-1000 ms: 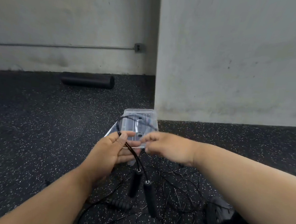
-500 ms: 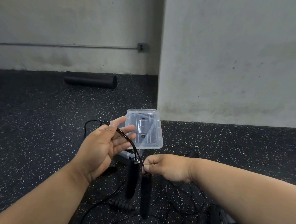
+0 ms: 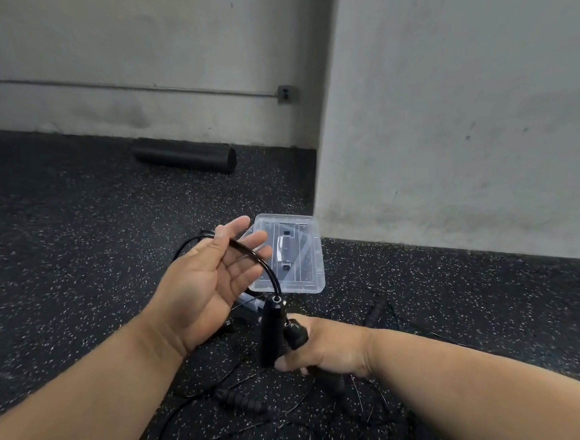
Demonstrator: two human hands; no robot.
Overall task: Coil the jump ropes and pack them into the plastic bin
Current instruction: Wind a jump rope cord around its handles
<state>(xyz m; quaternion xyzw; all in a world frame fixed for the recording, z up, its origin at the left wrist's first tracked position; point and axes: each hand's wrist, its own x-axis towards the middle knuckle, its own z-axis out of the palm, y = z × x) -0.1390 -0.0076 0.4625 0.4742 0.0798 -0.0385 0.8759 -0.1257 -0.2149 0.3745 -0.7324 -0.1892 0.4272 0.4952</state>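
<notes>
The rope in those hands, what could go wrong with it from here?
The cord only lies across the open left hand, so the loop may slide off. The right hand grips one handle while the other handle hangs beside it and could swing loose. More ropes lie tangled on the floor below and might snag the cord. The bin looks small for a loose coil.

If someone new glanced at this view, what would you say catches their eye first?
Probably the two hands in the middle: the left hand open with a black rope draped over its fingers, the right hand gripping a jump rope handle. Just beyond lies the clear plastic bin, and a foam roller sits by the far wall.
</notes>
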